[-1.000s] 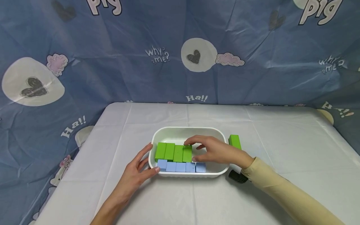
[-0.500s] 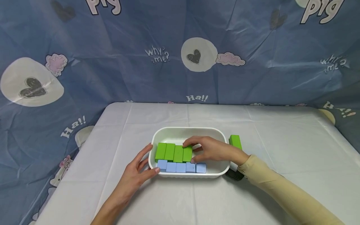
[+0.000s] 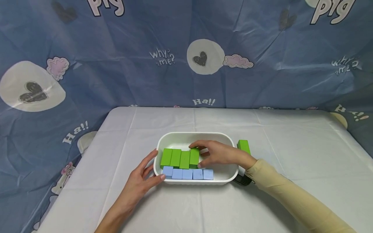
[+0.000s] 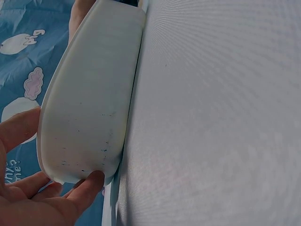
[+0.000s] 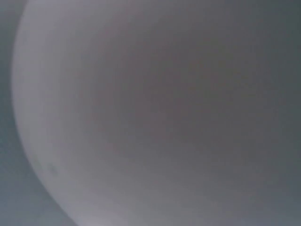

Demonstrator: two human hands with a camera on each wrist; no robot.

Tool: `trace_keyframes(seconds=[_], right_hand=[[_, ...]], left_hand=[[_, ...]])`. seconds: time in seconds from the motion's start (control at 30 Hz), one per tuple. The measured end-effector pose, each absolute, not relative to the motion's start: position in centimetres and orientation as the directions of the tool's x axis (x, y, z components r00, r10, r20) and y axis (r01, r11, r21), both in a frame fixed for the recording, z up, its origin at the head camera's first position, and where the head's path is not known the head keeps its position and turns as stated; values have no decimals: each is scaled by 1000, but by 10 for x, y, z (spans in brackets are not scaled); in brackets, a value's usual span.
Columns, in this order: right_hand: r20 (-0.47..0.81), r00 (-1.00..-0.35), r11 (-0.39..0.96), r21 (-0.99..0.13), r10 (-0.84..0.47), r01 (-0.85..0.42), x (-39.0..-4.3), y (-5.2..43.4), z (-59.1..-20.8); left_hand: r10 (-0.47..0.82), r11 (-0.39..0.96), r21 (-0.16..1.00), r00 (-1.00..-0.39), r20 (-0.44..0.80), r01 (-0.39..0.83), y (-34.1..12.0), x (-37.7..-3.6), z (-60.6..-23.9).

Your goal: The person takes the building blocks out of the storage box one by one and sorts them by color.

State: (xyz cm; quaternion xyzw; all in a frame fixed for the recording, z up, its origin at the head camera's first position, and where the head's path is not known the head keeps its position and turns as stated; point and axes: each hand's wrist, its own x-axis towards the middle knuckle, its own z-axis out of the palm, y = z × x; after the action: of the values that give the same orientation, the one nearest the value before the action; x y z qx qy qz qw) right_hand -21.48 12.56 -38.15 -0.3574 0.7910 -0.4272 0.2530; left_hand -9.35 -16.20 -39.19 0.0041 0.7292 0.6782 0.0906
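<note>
Since the earlier frames: right hand (image 3: 218, 154) drawn a little further into the tub, fingers now curled round the fourth green block (image 3: 194, 157); that block raised slightly above its three neighbours, where before it sat level with them. Judged as a re-seating or lifting of the end block, row not yet settled.

White tub (image 3: 186, 136): on the bench (image 3: 276, 136), central. Outer wall scuffed with dark specks, as shown in the left wrist view (image 4: 89, 117).

Green blocks (image 3: 175, 157): three upright, side by side in the tub's left half, touching; fourth at their right end, held.

Blue blocks (image 3: 187, 173): five in a row along the tub's near wall, just in front of the green ones.

Spare green block (image 3: 243, 146): upright on the bench, just outside the tub's right end.

Left hand (image 3: 140, 181): fingers relaxed and spread, resting against the tub's left outer wall and rim, thumb (image 4: 89, 186) at the near corner; grips nothing.

Right wrist view: blank grey blur, nothing legible.

Backdrop: blue printed cloth (image 3: 262, 64) behind the bench.
</note>
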Motion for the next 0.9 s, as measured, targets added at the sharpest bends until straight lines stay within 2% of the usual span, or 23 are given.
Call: trace_keyframes(seconds=[0.23,0.43,0.9], right_hand=[[-126,-627,435,-823,-768,-367,-213,124,-379],[-93,-639,456,-777,-764,-433,-214,125,-379],[52,-661,341,-824,-748,-452,-209,127,-378]], left_hand=[[130,76,992,-985,-114,-105,-162,-93,-392],[130,76,991,-985,-117,-108,-162,-93,-391],[134,83,990,-984,-121,-111,-162,-93,-391]])
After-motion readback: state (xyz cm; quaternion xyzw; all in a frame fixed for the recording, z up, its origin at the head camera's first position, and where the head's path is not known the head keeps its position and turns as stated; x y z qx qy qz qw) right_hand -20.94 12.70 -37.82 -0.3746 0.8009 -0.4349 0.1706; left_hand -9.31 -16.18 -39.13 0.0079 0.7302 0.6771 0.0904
